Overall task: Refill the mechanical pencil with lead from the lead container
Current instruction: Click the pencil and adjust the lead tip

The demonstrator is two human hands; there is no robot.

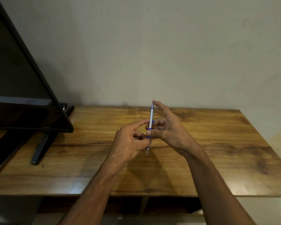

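A silver mechanical pencil (151, 117) with blue bands stands nearly upright above the wooden table (217, 143), tip pointing down. My left hand (130, 143) pinches its lower part near the tip between thumb and fingers. My right hand (167, 127) grips the barrel's middle with thumb and fingers, and its index finger rests on the pencil's top end. No lead container is visible; the hands may hide it.
A black monitor (23, 95) on a black stand (39, 150) fills the left side of the table. A plain wall rises behind. The table's front edge (136, 194) runs below my forearms.
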